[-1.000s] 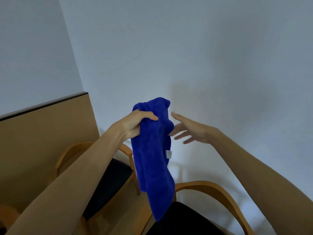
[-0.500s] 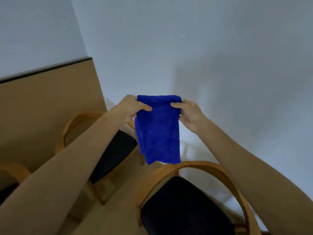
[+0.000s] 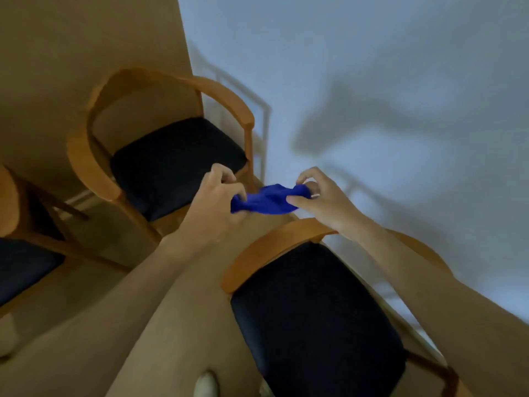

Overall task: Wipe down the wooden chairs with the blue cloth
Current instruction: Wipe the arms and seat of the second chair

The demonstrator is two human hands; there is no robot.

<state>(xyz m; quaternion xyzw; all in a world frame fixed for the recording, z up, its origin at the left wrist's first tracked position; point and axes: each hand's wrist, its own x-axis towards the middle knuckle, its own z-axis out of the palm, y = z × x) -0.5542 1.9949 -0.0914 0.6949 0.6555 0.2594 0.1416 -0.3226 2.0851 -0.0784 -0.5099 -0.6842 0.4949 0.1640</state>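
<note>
- Head view, item 1: blue cloth (image 3: pixel 269 199), bunched into a short crumpled roll, held in the air between both hands, above the gap between 2 chairs and just beyond the curved backrest of the nearer one.
- Head view, item 2: left hand (image 3: pixel 217 199), fingers curled closed around the left end of the cloth, thumb side up, forearm running down to the lower left of the frame.
- Head view, item 3: right hand (image 3: pixel 320 202), thumb and fingertips pinched closed on the right end of the cloth, forearm crossing over the right part of the near chair's backrest.
- Head view, item 4: near wooden chair (image 3: pixel 274 247), curved light-wood backrest and arm, black padded seat, standing against the white wall (image 3: pixel 372 67) at lower centre and right.
- Head view, item 5: far wooden chair (image 3: pixel 86 156), same curved frame and black seat, standing at upper left, in the corner against a tan panel (image 3: pixel 71 38).
- Head view, item 6: third wooden chair (image 3: pixel 11 202), only partly in frame at the left edge, with a dark seat.
- Head view, item 7: tan floor (image 3: pixel 177 325) between the chairs; image soft with motion blur.
</note>
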